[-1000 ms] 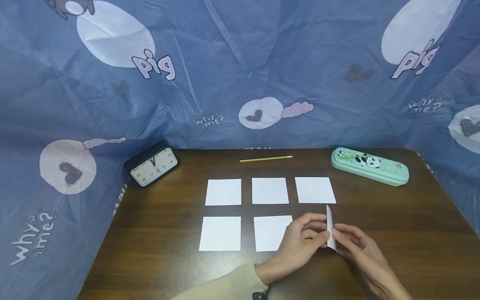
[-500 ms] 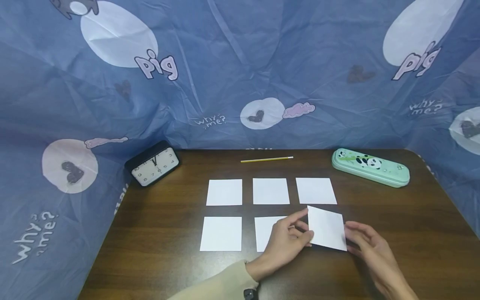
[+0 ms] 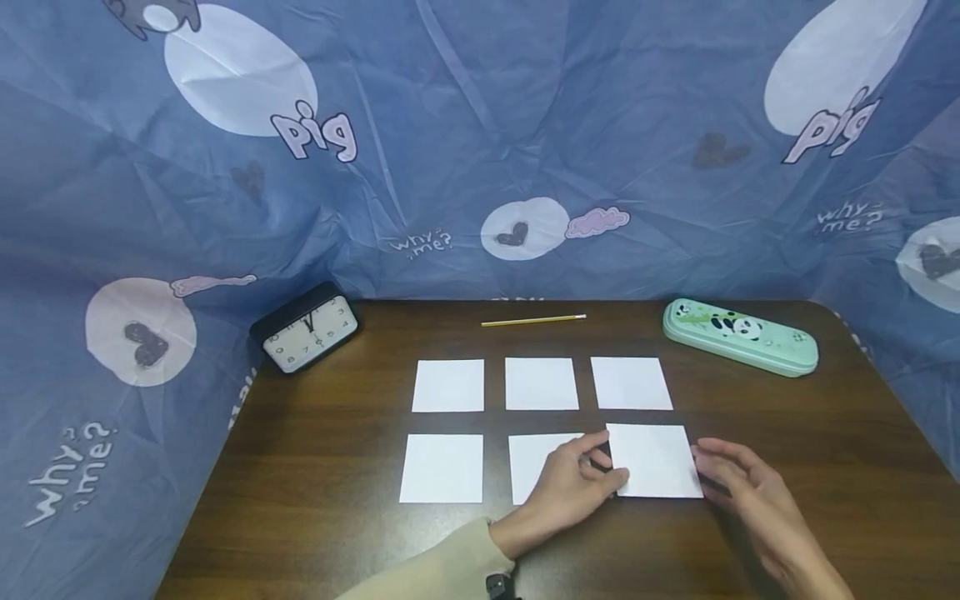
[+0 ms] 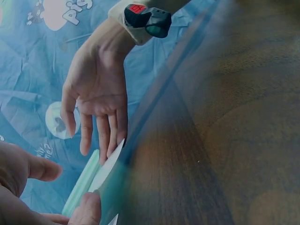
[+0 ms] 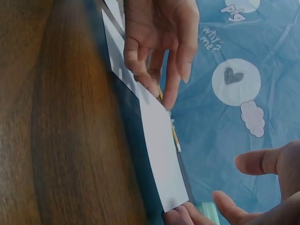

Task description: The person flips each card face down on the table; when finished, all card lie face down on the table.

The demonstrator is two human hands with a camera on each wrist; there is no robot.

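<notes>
A white square card (image 3: pixel 654 461) lies almost flat at the right end of the front row in the head view. My left hand (image 3: pixel 566 483) pinches its left edge, thumb overlapping the near part and index finger at the far left corner. At the card's right edge, my right hand (image 3: pixel 750 492) has its fingers extended and touching or nearly touching it. In the right wrist view the card (image 5: pixel 159 154) is seen edge-on, slightly bowed, between the left hand (image 5: pixel 161 42) and the right fingertips. The left wrist view shows the right hand (image 4: pixel 101 93) with loosely straight fingers.
Several more white cards lie in two rows, including a front-left card (image 3: pixel 442 468) and one (image 3: pixel 536 467) partly under the left hand. Behind them lie a pencil (image 3: pixel 533 320), a black clock (image 3: pixel 306 329) and a green panda pencil case (image 3: pixel 740 337). Blue printed cloth (image 3: pixel 450 167) surrounds the table.
The card has turned from upright, edge-on to the head camera, down to nearly flat on the table. The right hand has moved slightly right; the left hand moved slightly left.
</notes>
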